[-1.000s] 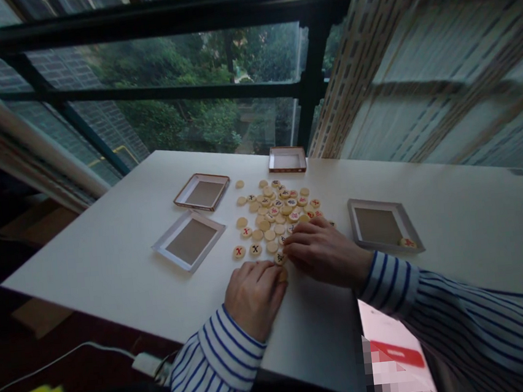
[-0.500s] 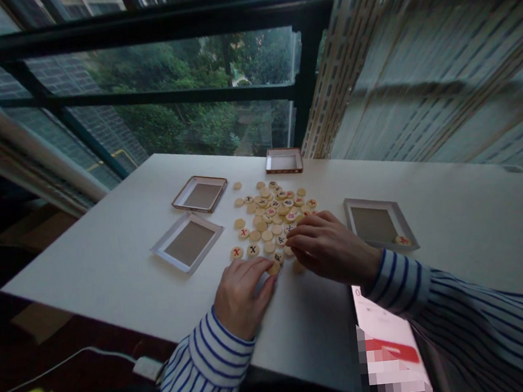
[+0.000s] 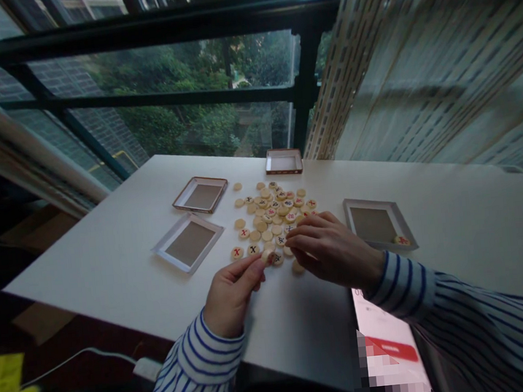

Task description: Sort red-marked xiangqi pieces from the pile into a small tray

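Between the thumb and fingertips of my left hand [image 3: 233, 291] is a round wooden Chinese chess piece [image 3: 268, 257], lifted and tilted at the near edge of the pile. My right hand [image 3: 329, 248] hovers low over the pile's right side, fingers bent and loosely apart, nothing visible in them; it hides some pieces. The heap of Chinese chess pieces [image 3: 275, 212] spreads across the middle, some showing red or black characters, others blank side up. Just right of the held piece lies a black-marked piece [image 3: 277, 258]. One red-marked piece [image 3: 402, 240] sits inside the right-hand tray [image 3: 404, 213].
On the left of the white table [image 3: 108, 235] lie a brown-rimmed tray [image 3: 176, 203] and a pale tray [image 3: 158, 249]. A small box [image 3: 284, 171] stands at the back. A lit screen [image 3: 388, 332] is below my right forearm. Beyond the table is a window [image 3: 166, 119].
My left hand has picked up a chess piece from the near edge of the pile and turned it up on edge. My right hand has barely moved.
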{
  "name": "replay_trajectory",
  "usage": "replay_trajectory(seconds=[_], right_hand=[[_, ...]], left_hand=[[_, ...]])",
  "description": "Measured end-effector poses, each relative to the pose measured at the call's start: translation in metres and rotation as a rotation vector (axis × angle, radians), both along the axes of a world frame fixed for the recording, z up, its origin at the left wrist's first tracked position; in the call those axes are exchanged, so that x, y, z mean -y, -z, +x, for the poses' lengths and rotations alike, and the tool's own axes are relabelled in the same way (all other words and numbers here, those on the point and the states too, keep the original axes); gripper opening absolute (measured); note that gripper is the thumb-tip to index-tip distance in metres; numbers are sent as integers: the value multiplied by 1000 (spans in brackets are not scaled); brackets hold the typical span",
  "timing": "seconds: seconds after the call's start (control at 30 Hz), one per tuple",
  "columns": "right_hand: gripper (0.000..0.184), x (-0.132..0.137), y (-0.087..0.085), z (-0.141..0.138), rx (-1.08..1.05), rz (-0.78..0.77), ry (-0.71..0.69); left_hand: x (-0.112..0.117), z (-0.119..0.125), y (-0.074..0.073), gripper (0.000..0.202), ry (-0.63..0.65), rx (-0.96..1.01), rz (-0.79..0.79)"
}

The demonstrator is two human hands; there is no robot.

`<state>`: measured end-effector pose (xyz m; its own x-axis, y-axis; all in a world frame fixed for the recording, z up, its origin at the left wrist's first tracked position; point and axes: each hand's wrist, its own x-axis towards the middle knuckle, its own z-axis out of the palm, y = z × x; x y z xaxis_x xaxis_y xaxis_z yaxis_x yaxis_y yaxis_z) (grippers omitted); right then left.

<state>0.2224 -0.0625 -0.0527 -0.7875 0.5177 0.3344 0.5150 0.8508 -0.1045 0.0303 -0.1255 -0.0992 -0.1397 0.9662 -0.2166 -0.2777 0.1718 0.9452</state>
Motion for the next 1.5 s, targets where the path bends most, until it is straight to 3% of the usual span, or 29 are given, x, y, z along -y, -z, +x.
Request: replay_trajectory(seconds=[0.23, 0.6, 1.07, 1.5], right_hand=[[19, 2, -2, -3, -59, -11, -33], [23, 9, -1, -10, -181, -35, -90], [21, 14, -2, -2, -182, -33, -29], [26, 18, -3, 19, -137, -44, 9]], left_hand=[[0, 5, -12, 36, 28, 181, -73], [-1, 12, -11, 36, 56, 217, -69], [-3, 23, -5, 33, 136, 135, -29], [-8, 37, -4, 33, 123, 46, 10]])
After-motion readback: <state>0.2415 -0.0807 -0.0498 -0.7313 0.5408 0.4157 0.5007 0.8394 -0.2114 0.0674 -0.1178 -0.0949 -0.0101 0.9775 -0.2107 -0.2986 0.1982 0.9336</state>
